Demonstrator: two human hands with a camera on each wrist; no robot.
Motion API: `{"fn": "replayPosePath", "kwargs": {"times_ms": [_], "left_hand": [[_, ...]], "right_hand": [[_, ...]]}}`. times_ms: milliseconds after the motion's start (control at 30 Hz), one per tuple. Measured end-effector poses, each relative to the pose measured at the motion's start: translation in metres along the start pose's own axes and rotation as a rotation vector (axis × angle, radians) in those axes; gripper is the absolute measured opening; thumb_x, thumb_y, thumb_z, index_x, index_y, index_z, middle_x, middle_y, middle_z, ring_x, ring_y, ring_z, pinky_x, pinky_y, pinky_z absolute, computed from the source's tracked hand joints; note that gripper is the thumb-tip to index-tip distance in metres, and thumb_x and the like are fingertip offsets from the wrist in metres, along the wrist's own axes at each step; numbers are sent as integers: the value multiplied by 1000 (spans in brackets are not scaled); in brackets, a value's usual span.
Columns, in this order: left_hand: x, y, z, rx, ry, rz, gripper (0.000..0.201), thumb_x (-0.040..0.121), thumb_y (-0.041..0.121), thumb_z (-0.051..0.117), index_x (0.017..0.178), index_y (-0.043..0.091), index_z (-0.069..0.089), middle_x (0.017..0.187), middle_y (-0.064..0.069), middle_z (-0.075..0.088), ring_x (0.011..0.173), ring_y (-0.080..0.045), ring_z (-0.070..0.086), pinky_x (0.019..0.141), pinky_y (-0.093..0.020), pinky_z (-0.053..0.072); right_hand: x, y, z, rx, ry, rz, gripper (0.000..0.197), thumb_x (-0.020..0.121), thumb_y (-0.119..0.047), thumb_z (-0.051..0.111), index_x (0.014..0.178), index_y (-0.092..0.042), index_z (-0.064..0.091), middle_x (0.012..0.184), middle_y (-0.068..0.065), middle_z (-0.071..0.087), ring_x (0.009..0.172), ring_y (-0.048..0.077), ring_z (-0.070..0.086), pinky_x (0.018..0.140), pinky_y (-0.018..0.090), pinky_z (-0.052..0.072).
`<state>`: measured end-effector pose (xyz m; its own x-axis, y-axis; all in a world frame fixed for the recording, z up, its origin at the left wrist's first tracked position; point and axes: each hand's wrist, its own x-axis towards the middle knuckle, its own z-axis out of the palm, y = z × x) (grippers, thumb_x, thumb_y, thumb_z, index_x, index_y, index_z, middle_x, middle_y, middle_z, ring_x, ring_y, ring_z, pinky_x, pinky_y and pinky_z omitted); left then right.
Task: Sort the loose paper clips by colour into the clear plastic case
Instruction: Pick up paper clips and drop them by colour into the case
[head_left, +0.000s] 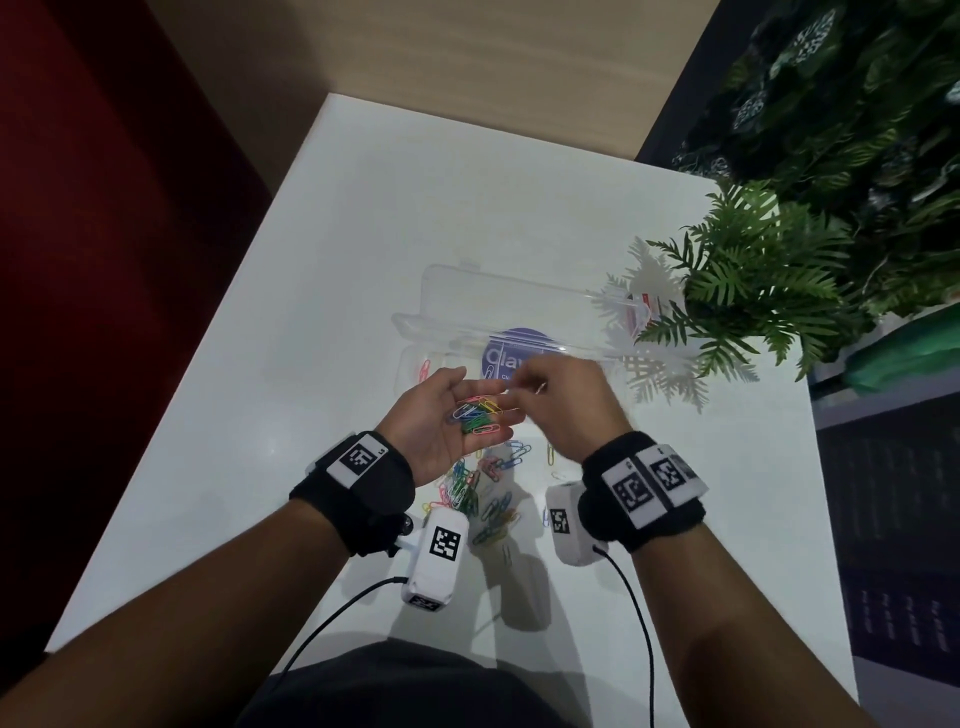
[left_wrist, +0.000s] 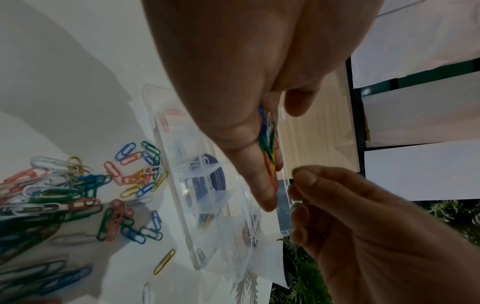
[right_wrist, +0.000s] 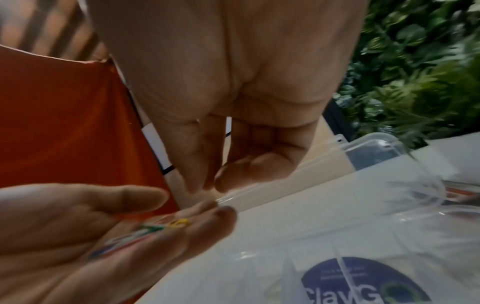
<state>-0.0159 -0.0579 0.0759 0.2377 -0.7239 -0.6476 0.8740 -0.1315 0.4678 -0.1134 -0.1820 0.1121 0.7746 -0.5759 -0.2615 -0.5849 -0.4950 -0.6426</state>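
Note:
My left hand is palm up above the white table, carrying several mixed-colour paper clips on its nearly straight fingers; they show again as held clips. My right hand meets it from the right, thumb and fingertip pinched on a thin clip at the edge of that handful; its colour is unclear. The clear plastic case lies open just beyond both hands, with pink clips in its left compartment and a purple label underneath. A loose pile of clips lies below my wrists.
A green fern overhangs the table's right side, close to the case's right end. White camera units hang under both wrists with black cables trailing toward me. The table ends at a dark red wall on the left.

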Motion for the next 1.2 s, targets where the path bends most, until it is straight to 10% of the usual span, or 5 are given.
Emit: {"fn": "replayPosePath", "kwargs": {"times_ms": [367, 767, 967, 1067, 1200], "left_hand": [[-7, -9, -6, 44, 32, 5, 44, 102, 26, 31, 108, -7, 60, 100, -18, 64, 84, -26, 63, 72, -35, 59], [-7, -7, -6, 34, 13, 1, 50, 101, 27, 31, 122, -11, 55, 101, -21, 58, 90, -29, 62, 80, -38, 58], [-6, -6, -3, 42, 5, 12, 51, 102, 29, 29, 120, -10, 56, 113, -26, 59, 97, -32, 63, 91, -42, 54], [-6, -5, -2, 49, -8, 9, 53, 101, 28, 27, 122, -12, 55, 115, -27, 57, 102, -33, 58, 90, -42, 55], [-7, -3, -1, 58, -16, 4, 52, 102, 28, 27, 120, -10, 56, 104, -25, 63, 90, -30, 65, 74, -34, 58]], "right_hand": [[-20, -6, 44, -205, -47, -38, 13, 88, -15, 50, 86, -14, 63, 93, 7, 58, 85, 23, 57, 74, 39, 51], [-24, 1, 28, 74, 48, -3, 11, 85, -4, 50, 79, -12, 54, 65, -5, 55, 53, 2, 49, 46, 11, 37], [-29, 4, 23, 278, 15, -61, 29, 86, 1, 50, 82, -21, 68, 87, -5, 66, 87, 11, 67, 81, 30, 54], [-29, 5, 22, 185, 3, -87, 19, 87, -3, 56, 90, -14, 71, 81, -17, 56, 77, -5, 56, 68, 7, 42], [-32, 4, 23, 196, 4, -114, 19, 81, -8, 67, 94, -21, 73, 72, -18, 55, 66, -13, 50, 60, 4, 37]]}}
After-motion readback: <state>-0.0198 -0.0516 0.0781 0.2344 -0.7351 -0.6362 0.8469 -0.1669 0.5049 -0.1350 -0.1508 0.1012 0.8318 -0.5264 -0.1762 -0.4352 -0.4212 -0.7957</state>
